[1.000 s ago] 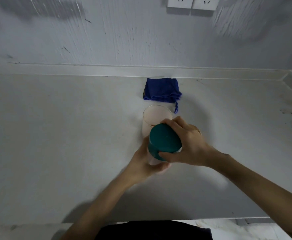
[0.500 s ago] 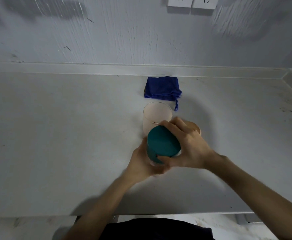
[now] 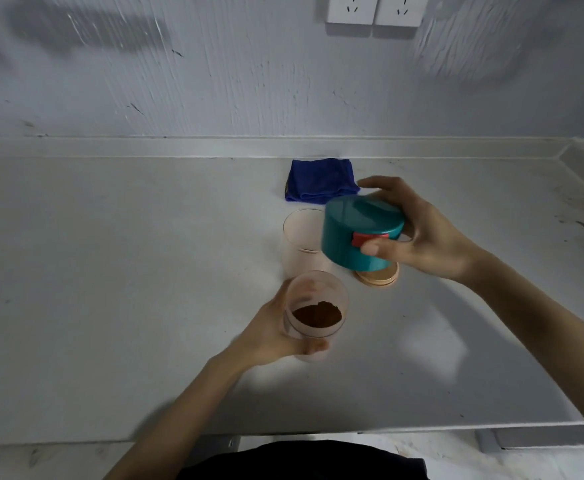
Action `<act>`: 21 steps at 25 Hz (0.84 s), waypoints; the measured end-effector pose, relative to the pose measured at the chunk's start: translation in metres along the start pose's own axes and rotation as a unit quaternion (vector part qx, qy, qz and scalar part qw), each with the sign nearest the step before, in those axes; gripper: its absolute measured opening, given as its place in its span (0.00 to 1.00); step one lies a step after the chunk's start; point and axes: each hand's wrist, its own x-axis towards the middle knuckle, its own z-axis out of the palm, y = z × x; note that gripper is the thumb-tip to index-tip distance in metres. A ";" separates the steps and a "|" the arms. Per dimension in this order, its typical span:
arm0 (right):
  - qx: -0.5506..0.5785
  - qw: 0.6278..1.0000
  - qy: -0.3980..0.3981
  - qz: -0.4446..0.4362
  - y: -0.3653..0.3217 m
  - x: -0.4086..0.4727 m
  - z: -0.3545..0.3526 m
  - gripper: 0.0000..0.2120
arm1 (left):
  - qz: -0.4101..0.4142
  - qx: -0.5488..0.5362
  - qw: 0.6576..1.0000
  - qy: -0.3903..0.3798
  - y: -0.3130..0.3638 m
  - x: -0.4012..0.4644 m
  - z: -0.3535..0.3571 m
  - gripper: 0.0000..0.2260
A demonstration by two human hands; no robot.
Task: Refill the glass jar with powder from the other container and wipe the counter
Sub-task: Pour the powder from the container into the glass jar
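Two white wall sockets (image 3: 373, 9)

Home kitchen: counter (image 3: 110, 271) w/ backsplash, wall sockets (image 3: 373, 8).

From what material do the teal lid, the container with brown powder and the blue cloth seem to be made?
Teal lid: probably plastic, opaque with a soft sheen and a red tab moulded in.
Container with brown powder: clear, slightly frosted wall; glass or plastic, the picture cannot settle it.
Blue cloth: soft woven fabric, matte, lying in folds.
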 end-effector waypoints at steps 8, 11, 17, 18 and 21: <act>-0.153 0.935 -0.145 0.286 0.058 -0.022 -0.009 0.30 | 0.019 -0.016 1.000 -0.002 -0.009 0.001 -0.005 0.38; -0.248 0.908 -0.184 0.283 0.074 -0.023 0.005 0.31 | 0.013 -0.025 1.000 0.007 -0.011 0.001 -0.002 0.39; -0.385 0.864 -0.231 0.228 0.092 -0.027 0.030 0.39 | 0.017 -0.046 0.999 0.021 -0.013 0.001 0.003 0.35; -0.402 0.860 -0.231 0.215 0.093 -0.027 0.033 0.39 | 0.018 -0.048 0.998 0.023 -0.014 0.001 0.003 0.35; -0.429 0.857 -0.220 0.184 0.091 -0.023 0.040 0.43 | 0.018 -0.049 0.998 0.026 -0.015 0.002 0.004 0.34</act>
